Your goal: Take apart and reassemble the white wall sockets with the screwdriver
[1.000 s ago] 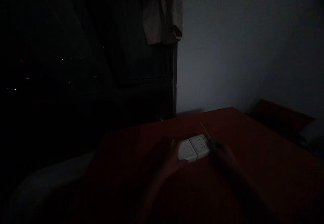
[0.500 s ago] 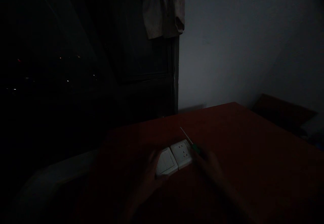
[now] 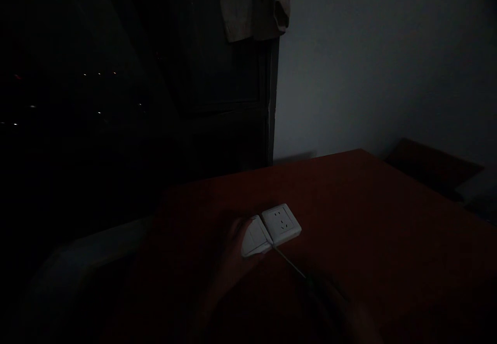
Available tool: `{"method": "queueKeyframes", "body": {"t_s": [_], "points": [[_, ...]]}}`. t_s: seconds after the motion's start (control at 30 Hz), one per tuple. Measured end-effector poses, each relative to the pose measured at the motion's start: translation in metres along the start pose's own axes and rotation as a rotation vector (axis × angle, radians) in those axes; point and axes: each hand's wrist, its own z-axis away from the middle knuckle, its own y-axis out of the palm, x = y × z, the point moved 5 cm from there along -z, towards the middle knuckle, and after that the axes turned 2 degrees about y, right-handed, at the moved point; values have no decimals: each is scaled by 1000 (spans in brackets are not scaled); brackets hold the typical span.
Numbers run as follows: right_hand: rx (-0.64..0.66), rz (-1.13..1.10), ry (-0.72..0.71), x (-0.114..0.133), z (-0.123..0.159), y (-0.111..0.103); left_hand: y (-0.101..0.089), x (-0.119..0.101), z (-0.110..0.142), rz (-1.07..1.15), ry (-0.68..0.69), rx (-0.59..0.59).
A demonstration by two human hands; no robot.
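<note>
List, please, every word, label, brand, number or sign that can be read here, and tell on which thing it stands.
None can be read.
White plate with socket holes: dark holes, no legible lettering.
White plate without holes: faint lines, no legible lettering.
Screwdriver: handle too dark to tell.
Hanging cloth: no readable mark.

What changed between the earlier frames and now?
The right hand has drawn back from the right edge of the socket plate to its near side, still holding the screwdriver, whose tip pointed past the socket plate and now sits at the near end of its seam with the switch plate. Nothing was visibly let go. The left hand still grips the switch plate, and the plates stay side by side.
</note>
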Motion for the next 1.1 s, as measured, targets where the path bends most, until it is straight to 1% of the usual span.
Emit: {"method": "queueKeyframes", "body": {"t_s": [0.17,0.27,0.33,0.47,0.7,0.8,0.93,1.0,1.1], "points": [[2,127,-103,6,4,2,-1,-2,-1,10,27,-4],[-43,217,-141,13,2,3,-2,-1,-2,-18,21,-25],[-80,248,-163,15,1,4,-1,0,-2,-38,44,-40],[-98,250,-175,14,3,6,1,2,-3,-43,88,-46],[-110,237,-193,13,3,9,1,2,-3,-61,59,-52],[-68,233,-157,14,1,11,0,2,-3,-85,59,-47],[55,186,-34,23,-3,12,-4,-1,-4,-128,48,-64],[115,106,20,32,-7,8,-5,-3,-5,-144,54,-62],[152,-38,69,43,-14,0,-5,-2,-6,-149,46,-72]]}}
